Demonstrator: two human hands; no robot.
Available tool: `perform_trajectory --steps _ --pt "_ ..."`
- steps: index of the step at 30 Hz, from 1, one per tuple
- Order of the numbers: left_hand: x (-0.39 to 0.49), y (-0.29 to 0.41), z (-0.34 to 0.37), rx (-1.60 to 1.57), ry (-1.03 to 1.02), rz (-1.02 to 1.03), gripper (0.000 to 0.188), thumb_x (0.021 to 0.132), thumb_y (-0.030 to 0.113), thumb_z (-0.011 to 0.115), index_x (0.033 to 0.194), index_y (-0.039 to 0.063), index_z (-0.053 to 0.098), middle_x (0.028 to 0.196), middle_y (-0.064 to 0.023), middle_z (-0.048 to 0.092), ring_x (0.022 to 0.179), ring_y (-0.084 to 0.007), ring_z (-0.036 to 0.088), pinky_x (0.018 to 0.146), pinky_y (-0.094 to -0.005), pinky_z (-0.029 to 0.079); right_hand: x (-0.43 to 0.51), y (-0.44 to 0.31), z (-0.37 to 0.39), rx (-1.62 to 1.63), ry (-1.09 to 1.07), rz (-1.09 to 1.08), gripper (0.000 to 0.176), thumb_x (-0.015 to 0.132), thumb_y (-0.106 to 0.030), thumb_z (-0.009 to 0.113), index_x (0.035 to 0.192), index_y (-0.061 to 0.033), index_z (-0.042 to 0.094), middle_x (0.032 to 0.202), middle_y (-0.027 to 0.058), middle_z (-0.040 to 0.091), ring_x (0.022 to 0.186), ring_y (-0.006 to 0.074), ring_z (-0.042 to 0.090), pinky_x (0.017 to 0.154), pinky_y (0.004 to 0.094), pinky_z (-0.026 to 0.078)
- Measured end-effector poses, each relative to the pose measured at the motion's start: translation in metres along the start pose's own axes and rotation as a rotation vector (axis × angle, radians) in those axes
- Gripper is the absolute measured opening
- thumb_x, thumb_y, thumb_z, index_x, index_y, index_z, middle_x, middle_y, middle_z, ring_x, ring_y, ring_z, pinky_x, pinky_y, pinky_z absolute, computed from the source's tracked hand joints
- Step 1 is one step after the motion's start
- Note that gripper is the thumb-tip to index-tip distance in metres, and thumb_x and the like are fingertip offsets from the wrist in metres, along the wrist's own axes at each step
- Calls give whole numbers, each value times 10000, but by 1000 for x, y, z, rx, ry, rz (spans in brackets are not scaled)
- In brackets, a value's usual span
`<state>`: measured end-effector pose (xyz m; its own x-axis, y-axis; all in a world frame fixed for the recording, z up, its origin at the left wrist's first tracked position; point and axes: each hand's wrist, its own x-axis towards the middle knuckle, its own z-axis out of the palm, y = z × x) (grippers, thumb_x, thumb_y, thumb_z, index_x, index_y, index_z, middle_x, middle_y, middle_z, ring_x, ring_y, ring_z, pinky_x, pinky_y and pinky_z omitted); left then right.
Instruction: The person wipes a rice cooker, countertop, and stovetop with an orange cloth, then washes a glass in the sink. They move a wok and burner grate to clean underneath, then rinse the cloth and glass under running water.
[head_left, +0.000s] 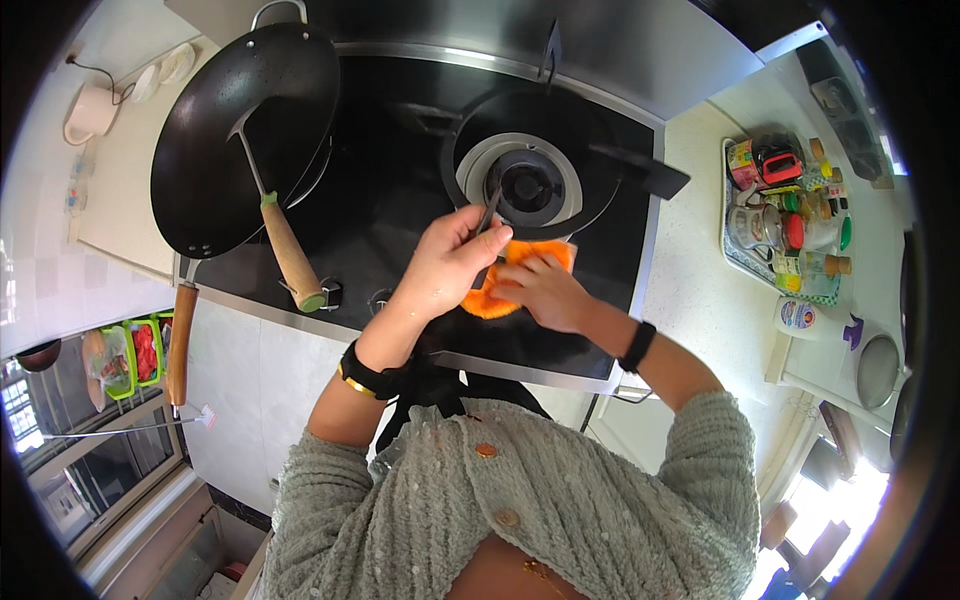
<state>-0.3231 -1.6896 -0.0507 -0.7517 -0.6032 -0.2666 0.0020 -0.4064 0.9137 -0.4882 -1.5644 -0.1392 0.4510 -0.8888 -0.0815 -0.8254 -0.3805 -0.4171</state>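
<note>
My left hand (454, 259) grips a prong of a black metal pan support (611, 202) between thumb and fingers. The support's ring surrounds the gas burner (527, 184) in this view; whether it rests on the hob or is raised, I cannot tell. Close by on the right, my right hand (547, 292) has its fingers on an orange cloth (491, 304), just below the ring and near the left hand's thumb. The cloth's contact with the support is partly hidden by both hands. Under all this lies a black glass gas hob (390, 202).
A black wok (202, 165) occupies the hob's left side, holding a wooden-handled spatula (289, 251). Along the right counter (679, 255) stand a tray of seasoning jars (731, 247), a spray bottle (802, 315) and a sieve (877, 371). A metal panel (480, 26) rises behind the hob.
</note>
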Motion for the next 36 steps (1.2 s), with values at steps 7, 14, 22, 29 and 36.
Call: perform_trajectory --steps 7,14,22,29,36 --pt "21 -69 15 116 92 -84 192 860 198 588 787 29 530 588 40 443 529 -39 365 475 -221 303 -91 -24 18 -15 40 189 395 678 -99 618 1038 -262 624 1166 -40 510 997 195 480 886 370 344" --pt "27 -103 17 295 213 -73 229 848 206 595 793 -7 534 571 -20 476 528 -80 408 499 -258 350 -133 -38 29 -19 82 277 313 683 -133 621 971 -253 647 1097 -70 540 962 157 492 839 347 359" --pt "26 -111 16 433 261 23 226 846 212 593 792 0 538 557 -56 497 502 -120 444 496 -283 366 -153 -48 34 -4 87 298 283 678 -132 617 934 -247 653 1053 -69 548 934 158 496 826 344 364" --pt "22 -118 19 546 251 64 258 849 252 579 781 7 532 570 -104 521 498 -203 501 500 -320 386 -153 -51 28 89 139 348 278 632 -82 629 868 -224 674 1005 -58 565 897 176 508 796 358 383" --pt "19 -119 22 564 219 57 259 854 261 573 787 15 529 603 -122 544 540 -254 536 524 -334 404 -149 -25 -15 842 352 534 432 662 154 408 977 -30 641 1040 134 532 992 269 528 851 313 437"
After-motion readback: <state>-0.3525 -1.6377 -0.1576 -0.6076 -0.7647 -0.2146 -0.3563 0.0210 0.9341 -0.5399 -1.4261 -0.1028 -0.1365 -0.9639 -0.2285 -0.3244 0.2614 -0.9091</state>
